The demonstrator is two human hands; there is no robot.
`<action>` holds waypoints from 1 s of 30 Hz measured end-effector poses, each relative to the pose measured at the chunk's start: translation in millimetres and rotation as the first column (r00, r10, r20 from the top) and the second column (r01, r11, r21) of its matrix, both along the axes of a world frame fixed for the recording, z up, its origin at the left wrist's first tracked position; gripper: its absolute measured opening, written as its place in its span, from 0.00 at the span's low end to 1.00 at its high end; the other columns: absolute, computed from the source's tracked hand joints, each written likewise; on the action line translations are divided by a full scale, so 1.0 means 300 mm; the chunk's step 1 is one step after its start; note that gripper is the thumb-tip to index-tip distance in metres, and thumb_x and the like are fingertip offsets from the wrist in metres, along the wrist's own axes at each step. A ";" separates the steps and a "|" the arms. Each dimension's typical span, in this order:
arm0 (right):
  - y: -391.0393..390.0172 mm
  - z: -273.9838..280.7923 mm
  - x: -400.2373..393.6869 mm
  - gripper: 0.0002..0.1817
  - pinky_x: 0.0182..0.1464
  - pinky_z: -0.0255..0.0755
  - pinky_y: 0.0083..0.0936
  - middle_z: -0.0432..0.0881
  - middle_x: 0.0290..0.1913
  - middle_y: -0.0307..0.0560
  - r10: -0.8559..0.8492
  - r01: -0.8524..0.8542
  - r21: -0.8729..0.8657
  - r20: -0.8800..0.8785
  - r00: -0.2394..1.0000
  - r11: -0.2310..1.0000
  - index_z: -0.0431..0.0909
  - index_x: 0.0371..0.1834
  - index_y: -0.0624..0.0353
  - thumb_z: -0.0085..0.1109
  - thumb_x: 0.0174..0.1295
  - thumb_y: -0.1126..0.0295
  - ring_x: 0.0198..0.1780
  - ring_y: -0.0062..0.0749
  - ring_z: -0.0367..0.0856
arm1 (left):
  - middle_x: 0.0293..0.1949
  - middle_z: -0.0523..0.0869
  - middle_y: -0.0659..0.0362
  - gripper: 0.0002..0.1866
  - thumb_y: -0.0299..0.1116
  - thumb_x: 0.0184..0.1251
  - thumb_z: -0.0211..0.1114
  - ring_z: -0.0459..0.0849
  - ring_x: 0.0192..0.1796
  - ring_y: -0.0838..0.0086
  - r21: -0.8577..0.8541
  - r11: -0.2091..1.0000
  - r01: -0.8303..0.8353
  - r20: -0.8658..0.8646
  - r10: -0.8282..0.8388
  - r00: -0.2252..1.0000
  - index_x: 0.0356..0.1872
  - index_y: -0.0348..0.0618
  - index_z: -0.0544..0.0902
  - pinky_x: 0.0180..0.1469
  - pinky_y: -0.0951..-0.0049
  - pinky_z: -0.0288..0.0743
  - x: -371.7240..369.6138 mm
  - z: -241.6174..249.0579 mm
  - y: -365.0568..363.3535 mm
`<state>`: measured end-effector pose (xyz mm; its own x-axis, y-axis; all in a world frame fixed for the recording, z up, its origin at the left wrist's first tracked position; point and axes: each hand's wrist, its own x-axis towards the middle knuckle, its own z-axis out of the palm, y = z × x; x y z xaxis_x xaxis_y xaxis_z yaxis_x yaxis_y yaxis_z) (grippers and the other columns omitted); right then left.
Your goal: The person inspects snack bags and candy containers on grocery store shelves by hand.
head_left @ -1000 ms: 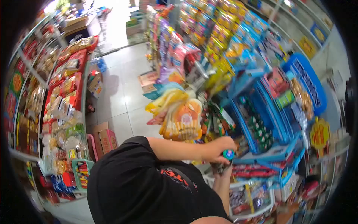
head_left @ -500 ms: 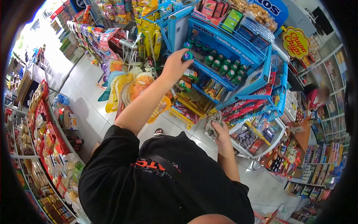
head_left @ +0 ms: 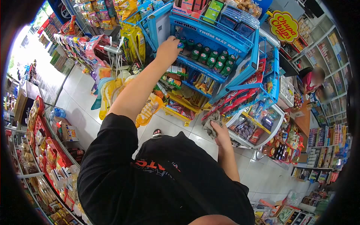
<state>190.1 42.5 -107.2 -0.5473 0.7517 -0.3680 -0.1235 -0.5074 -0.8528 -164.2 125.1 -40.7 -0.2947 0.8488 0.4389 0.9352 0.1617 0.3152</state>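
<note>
Fingers of my left hand (head_left: 168, 50) are closed around a small bottle with a blue cap (head_left: 180, 45), at the left end of the upper shelf of the blue rack (head_left: 210, 33). Several green bottles (head_left: 212, 60) stand in rows to the right of it on that shelf. Lower down, on the right, my right hand (head_left: 220, 131) grips a crumpled grey cloth (head_left: 210, 125), close to the clear-lidded bin (head_left: 245, 129) of wrapped sweets.
Yellow and orange packets (head_left: 148, 110) hang under my left forearm. Snack shelves (head_left: 52, 150) line the left side. A person (head_left: 309, 80) is at the far right near a brown counter (head_left: 302, 120). Red packets (head_left: 240, 101) hang on the rack's right.
My left hand has brought the blue-capped bottle to the shelf, at the left end. The view has shifted, so the rack stands further left and higher. My right hand still holds the cloth.
</note>
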 end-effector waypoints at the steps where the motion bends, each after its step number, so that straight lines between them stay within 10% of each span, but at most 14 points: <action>1: -0.002 0.004 -0.002 0.19 0.41 0.70 0.21 0.78 0.36 0.44 -0.011 0.011 -0.001 -0.008 1.000 1.000 0.71 0.43 0.67 0.59 0.52 0.68 0.36 0.25 0.77 | 0.43 0.74 0.47 0.22 0.32 0.50 0.63 0.76 0.43 0.54 0.017 1.000 -0.024 0.001 0.024 1.000 0.48 0.39 0.72 0.44 0.61 0.71 0.003 0.001 -0.010; 8: 0.001 -0.002 -0.012 0.19 0.40 0.69 0.19 0.78 0.36 0.43 0.039 -0.040 0.016 0.037 0.999 0.999 0.71 0.43 0.67 0.60 0.51 0.67 0.35 0.24 0.76 | 0.43 0.72 0.46 0.19 0.29 0.53 0.58 0.76 0.40 0.50 -0.075 0.994 -0.081 0.008 0.082 0.997 0.49 0.45 0.70 0.39 0.58 0.73 -0.056 -0.026 -0.008; 15: -0.009 0.037 -0.036 0.21 0.43 0.67 0.20 0.75 0.39 0.44 0.034 -0.052 0.150 0.122 0.992 0.987 0.69 0.46 0.65 0.61 0.49 0.68 0.39 0.25 0.73 | 0.35 0.75 0.53 0.16 0.29 0.46 0.59 0.76 0.37 0.58 0.350 0.934 -0.072 -0.069 0.103 0.992 0.41 0.47 0.74 0.38 0.61 0.71 0.082 0.122 -0.177; 18: -0.003 0.025 -0.066 0.23 0.49 0.63 0.22 0.72 0.44 0.47 -0.061 -0.027 0.402 0.204 0.977 0.915 0.68 0.48 0.63 0.60 0.48 0.70 0.46 0.30 0.70 | 0.39 0.76 0.50 0.20 0.31 0.46 0.61 0.74 0.43 0.59 0.474 0.880 -0.037 0.211 -0.073 0.975 0.44 0.43 0.72 0.46 0.65 0.67 0.153 0.075 -0.289; 20: 0.020 0.006 -0.092 0.23 0.53 0.59 0.24 0.69 0.48 0.50 -0.136 -0.001 0.550 0.208 0.969 0.835 0.67 0.50 0.62 0.58 0.48 0.71 0.51 0.34 0.67 | 0.42 0.73 0.55 0.21 0.29 0.53 0.59 0.73 0.45 0.69 0.318 0.947 -0.049 0.805 -0.242 0.541 0.48 0.38 0.66 0.46 0.70 0.68 0.256 0.006 -0.344; 21: 0.025 0.008 -0.121 0.23 0.55 0.58 0.25 0.67 0.50 0.52 -0.164 0.016 0.629 0.178 0.970 0.778 0.66 0.50 0.62 0.57 0.49 0.71 0.52 0.35 0.66 | 0.42 0.72 0.56 0.18 0.28 0.57 0.55 0.73 0.44 0.73 0.276 0.960 0.036 0.699 -0.226 0.679 0.49 0.40 0.64 0.41 0.74 0.71 0.303 -0.013 -0.380; 22: 0.034 0.018 -0.151 0.23 0.56 0.57 0.27 0.66 0.51 0.54 -0.196 0.042 0.703 0.140 0.970 0.710 0.66 0.51 0.62 0.56 0.49 0.71 0.53 0.36 0.65 | 0.43 0.72 0.56 0.16 0.28 0.59 0.53 0.72 0.44 0.76 0.209 0.975 0.069 0.973 -0.201 -0.111 0.49 0.43 0.64 0.38 0.77 0.72 0.364 -0.013 -0.404; 25: 0.027 0.133 -0.245 0.21 0.59 0.55 0.34 0.61 0.56 0.59 -0.260 -0.063 0.935 0.162 0.952 0.349 0.68 0.50 0.58 0.53 0.50 0.73 0.58 0.46 0.61 | 0.40 0.73 0.60 0.15 0.31 0.65 0.47 0.75 0.37 0.76 0.179 0.955 0.237 0.969 -0.213 0.127 0.52 0.48 0.65 0.33 0.74 0.75 0.489 -0.106 -0.447; 27: 0.005 0.148 -0.295 0.20 0.60 0.54 0.37 0.60 0.58 0.58 -0.219 -0.130 0.971 0.173 0.960 0.199 0.71 0.48 0.56 0.53 0.48 0.75 0.59 0.50 0.60 | 0.44 0.72 0.61 0.17 0.39 0.69 0.41 0.74 0.43 0.75 0.313 0.930 0.193 0.949 -0.301 -0.091 0.55 0.48 0.63 0.44 0.69 0.72 0.545 -0.179 -0.444; 28: -0.005 0.175 -0.309 0.19 0.60 0.54 0.40 0.59 0.59 0.59 -0.192 -0.197 0.963 0.232 0.954 0.181 0.74 0.45 0.54 0.55 0.45 0.73 0.60 0.56 0.59 | 0.49 0.71 0.61 0.21 0.46 0.70 0.36 0.71 0.48 0.76 0.357 0.932 0.067 0.859 -0.299 -0.416 0.56 0.46 0.63 0.50 0.68 0.67 0.562 -0.188 -0.453; 30: -0.015 0.199 -0.322 0.21 0.59 0.55 0.40 0.60 0.59 0.61 -0.144 -0.229 0.962 0.250 0.958 0.148 0.73 0.45 0.55 0.56 0.43 0.71 0.60 0.57 0.59 | 0.48 0.72 0.60 0.23 0.47 0.69 0.34 0.72 0.48 0.75 0.324 0.933 0.160 0.884 -0.238 -0.401 0.58 0.45 0.61 0.50 0.67 0.68 0.515 -0.152 -0.487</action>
